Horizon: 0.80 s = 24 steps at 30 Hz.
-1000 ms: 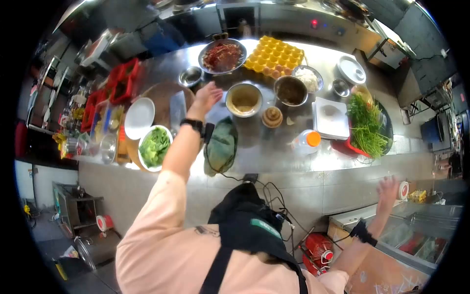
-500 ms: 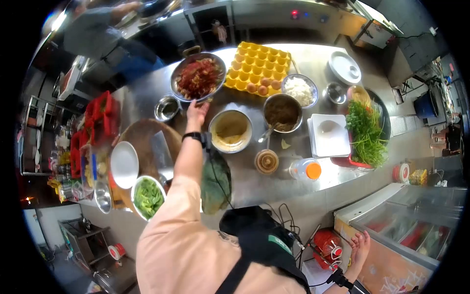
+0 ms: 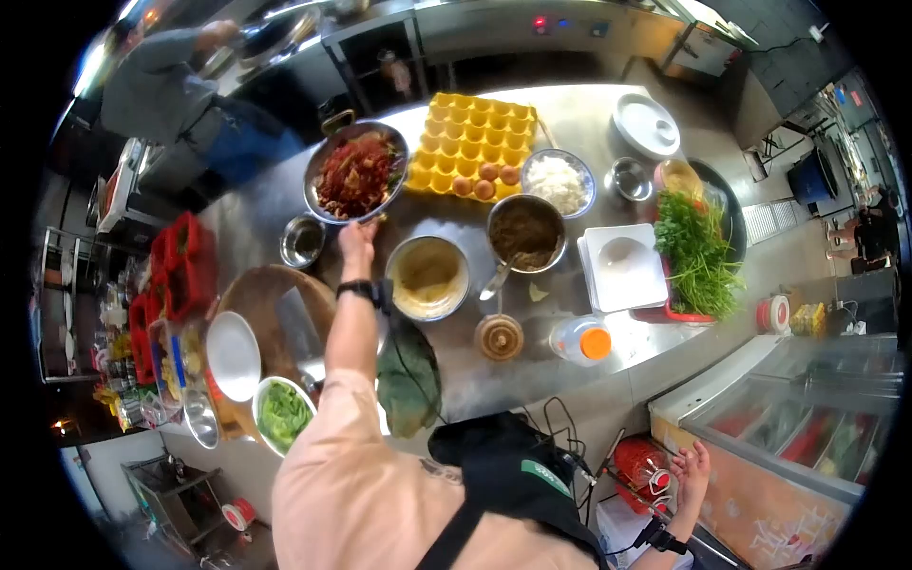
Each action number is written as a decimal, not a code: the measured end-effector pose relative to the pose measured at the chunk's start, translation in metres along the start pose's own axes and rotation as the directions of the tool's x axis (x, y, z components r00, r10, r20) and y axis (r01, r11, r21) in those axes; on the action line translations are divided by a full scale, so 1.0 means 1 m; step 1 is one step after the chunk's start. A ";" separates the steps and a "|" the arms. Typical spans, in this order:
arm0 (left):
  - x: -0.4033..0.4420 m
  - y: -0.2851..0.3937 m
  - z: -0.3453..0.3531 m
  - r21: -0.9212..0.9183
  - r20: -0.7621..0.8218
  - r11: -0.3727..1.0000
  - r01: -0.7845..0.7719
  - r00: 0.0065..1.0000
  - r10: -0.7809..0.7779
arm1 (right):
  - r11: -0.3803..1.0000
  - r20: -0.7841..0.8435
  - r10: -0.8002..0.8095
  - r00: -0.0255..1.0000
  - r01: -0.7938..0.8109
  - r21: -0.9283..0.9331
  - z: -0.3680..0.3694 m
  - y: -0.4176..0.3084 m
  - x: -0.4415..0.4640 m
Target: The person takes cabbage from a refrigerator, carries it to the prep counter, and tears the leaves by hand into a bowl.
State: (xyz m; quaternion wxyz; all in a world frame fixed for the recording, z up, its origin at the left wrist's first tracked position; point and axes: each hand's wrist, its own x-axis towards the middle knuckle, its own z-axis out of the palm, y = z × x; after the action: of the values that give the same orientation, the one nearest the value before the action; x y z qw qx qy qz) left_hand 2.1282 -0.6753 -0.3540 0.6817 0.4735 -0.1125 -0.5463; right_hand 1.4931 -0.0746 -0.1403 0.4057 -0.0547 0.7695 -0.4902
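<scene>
My left hand (image 3: 358, 244) reaches across the steel table to the near edge of a two-handled wok (image 3: 356, 174). Its fingers are closed at the near handle, which they mostly hide. Shredded reddish-brown food fills the wok. Close by on the left stands a small metal bowl (image 3: 302, 240); on the right is a metal pot of yellowish paste (image 3: 427, 277). Well away from the table, at the lower right, my right hand (image 3: 692, 467) is raised with fingers apart and nothing in it, near a red container (image 3: 638, 465).
Around the table are a yellow egg tray (image 3: 472, 142), a cleaver (image 3: 302, 328) on a round board (image 3: 261, 285), a bowl of greens (image 3: 283, 415), a pot with a ladle (image 3: 525, 234), an orange-capped jar (image 3: 581, 341) and herbs (image 3: 701, 256). Another person (image 3: 180, 100) works at the far left.
My view has turned slightly, so the whole table appears lower and further left. The left hand stays at the wok's near handle; the wok keeps its place beside the egg tray.
</scene>
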 end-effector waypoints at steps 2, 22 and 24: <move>-0.003 -0.003 0.008 -0.012 -0.003 1.000 -0.005 1.000 0.005 | 1.000 -0.009 0.010 1.000 -0.010 0.000 -0.002 0.000 0.001; -0.040 0.060 0.041 0.150 0.085 0.987 -0.052 0.996 0.040 | 0.999 0.071 0.039 0.997 -0.040 0.011 0.018 0.001 0.019; -0.034 0.068 0.032 0.155 0.110 0.986 -0.055 0.993 0.038 | 0.999 0.070 0.039 0.997 -0.039 -0.003 0.021 -0.002 0.023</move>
State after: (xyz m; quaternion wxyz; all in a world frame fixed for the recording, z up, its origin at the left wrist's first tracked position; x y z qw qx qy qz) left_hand 2.1374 -0.6665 -0.2725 0.6475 0.4936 -0.2026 -0.5442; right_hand 1.4908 -0.1017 -0.1558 0.4418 -0.0573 0.7561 -0.4794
